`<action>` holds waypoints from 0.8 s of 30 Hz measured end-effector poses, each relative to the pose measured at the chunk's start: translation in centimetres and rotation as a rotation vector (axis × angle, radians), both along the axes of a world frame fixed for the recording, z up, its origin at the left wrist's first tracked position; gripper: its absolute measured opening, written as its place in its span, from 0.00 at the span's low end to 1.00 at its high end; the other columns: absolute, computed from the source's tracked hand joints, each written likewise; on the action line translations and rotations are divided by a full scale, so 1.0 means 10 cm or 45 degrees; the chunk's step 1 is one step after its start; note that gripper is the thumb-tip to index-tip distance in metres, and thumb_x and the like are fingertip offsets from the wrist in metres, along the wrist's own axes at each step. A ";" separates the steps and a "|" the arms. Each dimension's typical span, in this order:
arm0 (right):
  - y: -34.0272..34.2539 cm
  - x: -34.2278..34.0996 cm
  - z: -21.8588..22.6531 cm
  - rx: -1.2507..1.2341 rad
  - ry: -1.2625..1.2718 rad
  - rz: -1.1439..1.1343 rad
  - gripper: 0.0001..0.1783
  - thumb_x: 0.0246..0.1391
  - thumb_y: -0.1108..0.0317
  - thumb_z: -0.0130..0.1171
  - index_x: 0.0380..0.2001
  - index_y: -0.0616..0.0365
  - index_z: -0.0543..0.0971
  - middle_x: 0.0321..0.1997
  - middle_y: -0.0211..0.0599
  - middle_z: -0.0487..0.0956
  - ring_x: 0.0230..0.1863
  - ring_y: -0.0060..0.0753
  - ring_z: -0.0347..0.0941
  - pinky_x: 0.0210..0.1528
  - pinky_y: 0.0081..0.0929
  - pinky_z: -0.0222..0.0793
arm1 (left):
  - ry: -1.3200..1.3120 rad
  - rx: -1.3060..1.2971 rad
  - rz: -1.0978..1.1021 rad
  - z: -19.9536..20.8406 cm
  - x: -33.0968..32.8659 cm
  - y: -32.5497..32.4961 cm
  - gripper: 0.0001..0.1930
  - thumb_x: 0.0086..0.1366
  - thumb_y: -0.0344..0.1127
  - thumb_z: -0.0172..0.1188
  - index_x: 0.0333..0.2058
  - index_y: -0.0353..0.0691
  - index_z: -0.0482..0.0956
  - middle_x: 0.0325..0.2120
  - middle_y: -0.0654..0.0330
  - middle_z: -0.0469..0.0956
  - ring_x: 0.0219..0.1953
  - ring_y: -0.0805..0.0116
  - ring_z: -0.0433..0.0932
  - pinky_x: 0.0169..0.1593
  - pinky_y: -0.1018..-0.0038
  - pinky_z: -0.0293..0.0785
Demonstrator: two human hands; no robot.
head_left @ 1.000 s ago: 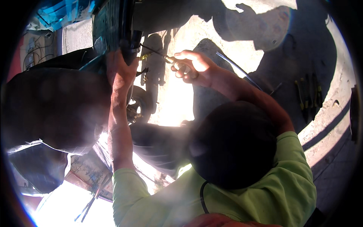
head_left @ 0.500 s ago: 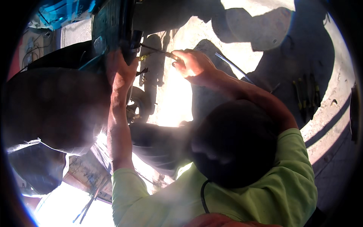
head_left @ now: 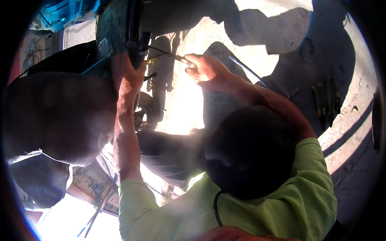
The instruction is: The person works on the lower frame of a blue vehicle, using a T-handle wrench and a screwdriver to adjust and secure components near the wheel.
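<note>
The left hand (head_left: 128,74) grips the dark machine part (head_left: 134,36); the right hand (head_left: 207,70) pinches a thin cable (head_left: 163,51) running to it.

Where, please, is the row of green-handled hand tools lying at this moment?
In the head view, the row of green-handled hand tools lies on the pale concrete ground at the right, inside a dark shadow, beyond the lime-green sleeve.

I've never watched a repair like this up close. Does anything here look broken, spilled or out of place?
Nothing stands out. The left hand grips the dark machine part, the right hand holds a thin cable; glare hides much.
</note>
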State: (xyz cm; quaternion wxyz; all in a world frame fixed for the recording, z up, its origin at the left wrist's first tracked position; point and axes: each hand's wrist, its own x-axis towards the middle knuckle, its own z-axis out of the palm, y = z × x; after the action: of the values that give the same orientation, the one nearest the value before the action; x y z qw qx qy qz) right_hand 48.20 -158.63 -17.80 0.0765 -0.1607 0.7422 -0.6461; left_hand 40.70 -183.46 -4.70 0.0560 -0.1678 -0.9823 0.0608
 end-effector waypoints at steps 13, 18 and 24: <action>0.09 -0.07 -0.07 -1.532 -1.696 0.207 0.22 0.65 0.53 0.58 0.51 0.60 0.77 0.43 0.41 0.79 0.29 0.21 0.72 0.20 0.09 0.61 | 0.008 -0.017 0.001 0.00 0.01 0.03 0.32 0.55 0.43 0.75 0.55 0.35 0.76 0.47 0.46 0.75 0.49 0.46 0.78 0.55 0.57 0.75; 0.05 -0.19 0.04 -0.147 -0.558 0.179 0.16 0.63 0.59 0.62 0.48 0.58 0.79 0.32 0.37 0.82 0.29 0.29 0.77 0.31 0.32 0.75 | 0.003 -0.012 0.006 0.00 0.02 -0.02 0.32 0.55 0.42 0.75 0.55 0.35 0.76 0.47 0.46 0.75 0.49 0.45 0.78 0.55 0.57 0.75; 0.00 -0.02 -0.12 0.319 0.308 -0.324 0.19 0.60 0.57 0.65 0.46 0.59 0.80 0.32 0.36 0.79 0.34 0.37 0.80 0.39 0.37 0.79 | 0.051 -0.002 -0.072 -0.01 0.00 0.00 0.32 0.55 0.42 0.76 0.55 0.34 0.76 0.47 0.46 0.75 0.50 0.45 0.77 0.55 0.57 0.75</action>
State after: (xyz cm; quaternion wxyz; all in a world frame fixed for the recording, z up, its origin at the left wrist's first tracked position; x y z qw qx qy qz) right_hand 47.98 -158.63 -18.99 -0.0760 -0.1315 0.8348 -0.5292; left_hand 40.69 -183.49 -4.83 0.0771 -0.1943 -0.9759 0.0632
